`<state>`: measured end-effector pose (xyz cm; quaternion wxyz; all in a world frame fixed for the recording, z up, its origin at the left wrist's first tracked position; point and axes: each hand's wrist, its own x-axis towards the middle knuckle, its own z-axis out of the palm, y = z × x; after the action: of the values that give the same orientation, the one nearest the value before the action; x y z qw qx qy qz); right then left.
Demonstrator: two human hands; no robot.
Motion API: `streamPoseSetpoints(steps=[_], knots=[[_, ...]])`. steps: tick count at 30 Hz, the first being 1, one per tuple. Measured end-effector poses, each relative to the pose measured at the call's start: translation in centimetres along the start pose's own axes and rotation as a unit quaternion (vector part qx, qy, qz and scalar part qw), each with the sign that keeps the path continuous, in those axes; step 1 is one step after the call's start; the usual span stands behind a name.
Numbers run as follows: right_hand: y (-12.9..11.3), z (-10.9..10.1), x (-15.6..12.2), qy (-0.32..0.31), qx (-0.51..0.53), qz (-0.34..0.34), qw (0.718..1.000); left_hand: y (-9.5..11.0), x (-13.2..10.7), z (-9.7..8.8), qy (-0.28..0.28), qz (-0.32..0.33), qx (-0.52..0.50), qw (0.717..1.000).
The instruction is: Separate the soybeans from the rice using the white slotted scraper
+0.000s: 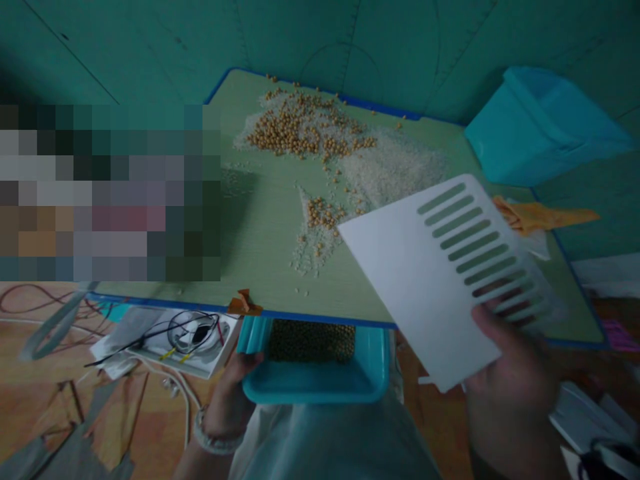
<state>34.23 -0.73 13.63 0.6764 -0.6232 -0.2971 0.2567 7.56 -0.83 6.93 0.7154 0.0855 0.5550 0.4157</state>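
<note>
Thumb and fingers of the right hand (pixel 515 367) pinch a thin, white, flat plastic board (pixel 420 287) with a row of rounded slots, thumb on the near face, fingers glimpsed behind through the openings. It tilts above a pale green tabletop with a blue edge (pixel 265 207), its lower corner past the front edge, near scattered tan round beans (pixel 285 133) and white grains (pixel 395 163). To my eye it's light, fairly stiff and a bit slick; the bars between slots look weakest, so the solid plastic beside them seems the better hold.

The left hand (pixel 233 400) is closed on the left side of a turquoise rectangular plastic tray (pixel 315 382) just before the table, thumb at the rim, other fingers mostly hidden. Small dark greenish beans (pixel 310 340) inside should add weight and roll if it tips; gripping both side rims would steady it.
</note>
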Motion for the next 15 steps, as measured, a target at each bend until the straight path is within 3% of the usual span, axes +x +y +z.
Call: streamPoseSetpoints(steps=[2, 5, 8, 11, 15], knots=[[0.3, -0.6, -1.8, -0.059, -0.101, -0.005, 0.993, -0.1, 0.2, -0.1, -0.004, -0.001, -0.011, 1.0], [0.4, -0.7, -3.6, -0.106, -0.158, -0.013, 0.982, -0.3, 0.3, -0.2, 0.004, -0.012, -0.025, 1.0], [-0.4, 0.3, -3.8, -0.223, -0.187, -0.025, 0.956, -0.2, 0.1, -0.3, 0.025, -0.025, -0.027, 0.999], [-1.5, 1.4, -3.2, -0.309, -0.187, -0.064, 0.93, -0.1, -0.1, -0.4, 0.005, -0.027, -0.026, 0.999], [-1.7, 1.1, -2.1, -0.239, -0.203, -0.094, 0.945, -0.7, 0.2, -0.9, -0.007, -0.036, -0.033, 0.999]])
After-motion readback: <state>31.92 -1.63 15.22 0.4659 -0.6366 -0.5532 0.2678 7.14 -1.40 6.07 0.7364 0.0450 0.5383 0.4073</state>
